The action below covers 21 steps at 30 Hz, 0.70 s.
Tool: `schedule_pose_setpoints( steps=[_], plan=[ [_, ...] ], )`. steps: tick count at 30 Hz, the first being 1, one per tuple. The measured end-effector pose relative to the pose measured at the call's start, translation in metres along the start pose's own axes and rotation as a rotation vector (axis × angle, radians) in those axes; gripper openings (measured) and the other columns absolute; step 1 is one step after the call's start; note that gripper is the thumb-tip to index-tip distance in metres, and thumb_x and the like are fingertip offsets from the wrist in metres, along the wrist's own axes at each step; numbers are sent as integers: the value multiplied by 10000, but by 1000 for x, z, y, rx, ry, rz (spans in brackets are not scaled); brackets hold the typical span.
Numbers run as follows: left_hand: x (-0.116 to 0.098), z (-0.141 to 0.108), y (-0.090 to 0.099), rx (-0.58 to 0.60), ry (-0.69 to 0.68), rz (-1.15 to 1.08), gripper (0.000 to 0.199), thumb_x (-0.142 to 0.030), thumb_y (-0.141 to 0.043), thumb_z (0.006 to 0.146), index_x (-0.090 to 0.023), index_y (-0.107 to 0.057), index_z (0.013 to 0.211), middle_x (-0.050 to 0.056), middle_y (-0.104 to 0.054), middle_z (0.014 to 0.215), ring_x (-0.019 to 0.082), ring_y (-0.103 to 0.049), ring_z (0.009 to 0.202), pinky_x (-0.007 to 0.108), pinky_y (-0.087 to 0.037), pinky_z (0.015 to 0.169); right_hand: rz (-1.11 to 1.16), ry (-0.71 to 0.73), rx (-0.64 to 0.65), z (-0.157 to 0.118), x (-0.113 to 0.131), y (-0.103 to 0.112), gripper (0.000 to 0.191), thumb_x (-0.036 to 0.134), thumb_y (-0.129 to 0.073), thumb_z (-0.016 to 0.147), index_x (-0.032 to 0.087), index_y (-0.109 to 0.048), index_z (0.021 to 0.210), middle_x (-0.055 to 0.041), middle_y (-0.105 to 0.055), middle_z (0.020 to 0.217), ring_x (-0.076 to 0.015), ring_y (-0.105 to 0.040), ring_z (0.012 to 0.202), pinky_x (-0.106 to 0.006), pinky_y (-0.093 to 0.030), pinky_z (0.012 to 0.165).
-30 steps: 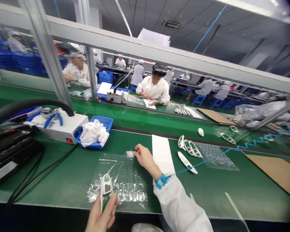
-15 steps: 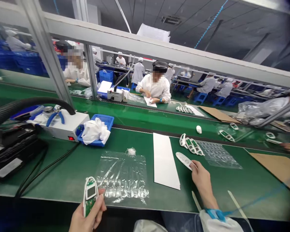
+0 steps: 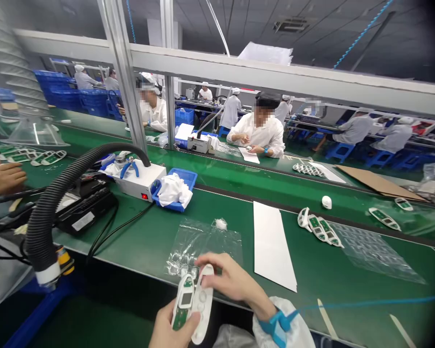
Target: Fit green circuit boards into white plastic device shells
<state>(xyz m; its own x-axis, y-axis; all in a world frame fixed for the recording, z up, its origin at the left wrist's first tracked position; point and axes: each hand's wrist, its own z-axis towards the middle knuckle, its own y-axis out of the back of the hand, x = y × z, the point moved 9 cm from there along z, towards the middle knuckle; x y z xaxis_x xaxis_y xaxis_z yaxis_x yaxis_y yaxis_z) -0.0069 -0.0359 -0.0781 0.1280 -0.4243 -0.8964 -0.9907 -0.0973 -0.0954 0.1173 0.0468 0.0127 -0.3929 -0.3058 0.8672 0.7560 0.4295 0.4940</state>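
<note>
My left hand [image 3: 171, 326] is closed on a white plastic housing with a green circuit board [image 3: 181, 316] and a small dark display in it. A long white oval cover [image 3: 203, 314] is tilted upright right beside it. Closed about the cover's upper part are the fingers of my right hand [image 3: 235, 280], which wears a blue wrist strap [image 3: 277, 326]. The left thumb reaches the cover's lower edge. Both parts are above the bench's front edge, in front of a clear plastic sheet [image 3: 232, 241] with small square pieces on it.
White paper [image 3: 273, 246] lies to the right of the plastic sheet. Beyond it are several board-filled housings [image 3: 324, 229] and another clear sheet [image 3: 377, 251]. At left stand a blue tray [image 3: 174, 205] with white cloths, a white box [image 3: 139, 181] and a black hose [image 3: 43, 217]. A co-worker's hand [image 3: 5, 178] is far left.
My right hand has brought the white cover leftward from beside the paper to the housing in my left hand. The view has turned left.
</note>
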Motion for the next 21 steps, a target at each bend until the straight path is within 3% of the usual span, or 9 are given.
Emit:
schedule_pose_setpoints(
  steps=[4, 10, 13, 17, 21],
  plan=[
    [-4, 7, 30, -147, -26, -4, 396, -508, -780, 577, -170, -580, 621, -82, -397, 379, 65, -299, 341, 194, -239, 352, -174, -114, -251, 6, -42, 6, 196, 193, -462, 930, 167, -616, 811, -16, -578, 784, -161, -540, 715, -264, -392, 658],
    [0, 19, 43, -215, -53, 5, 375, -496, -743, 607, -171, -564, 661, -91, -390, 378, 70, -304, 351, 182, -226, 344, -322, -178, -314, 3, -54, -6, 134, 127, -516, 869, 183, -535, 749, -21, -537, 778, -192, -525, 755, -294, -389, 682],
    [4, 21, 45, -243, -69, 6, 341, -465, -735, 620, -163, -589, 684, -95, -385, 378, 65, -285, 350, 184, -219, 338, -313, -164, -350, -3, -48, -10, 162, 143, -492, 894, 188, -509, 739, -15, -522, 759, -185, -511, 731, -296, -379, 678],
    [4, 19, 45, -250, -73, 0, 309, -435, -725, 638, -157, -603, 690, -98, -375, 386, 59, -279, 370, 176, -218, 343, -334, -2, -452, -13, -17, -5, 190, 187, -431, 948, 192, -509, 775, -14, -528, 801, -178, -481, 762, -333, -349, 778],
    [4, 16, 37, -178, 2, -53, 356, -445, -785, 580, -161, -592, 672, -95, -388, 389, 51, -278, 359, 178, -219, 338, -60, -39, -439, -8, -8, 0, 204, 216, -493, 918, 190, -515, 717, 11, -507, 726, -149, -463, 680, -277, -358, 674]
  ],
)
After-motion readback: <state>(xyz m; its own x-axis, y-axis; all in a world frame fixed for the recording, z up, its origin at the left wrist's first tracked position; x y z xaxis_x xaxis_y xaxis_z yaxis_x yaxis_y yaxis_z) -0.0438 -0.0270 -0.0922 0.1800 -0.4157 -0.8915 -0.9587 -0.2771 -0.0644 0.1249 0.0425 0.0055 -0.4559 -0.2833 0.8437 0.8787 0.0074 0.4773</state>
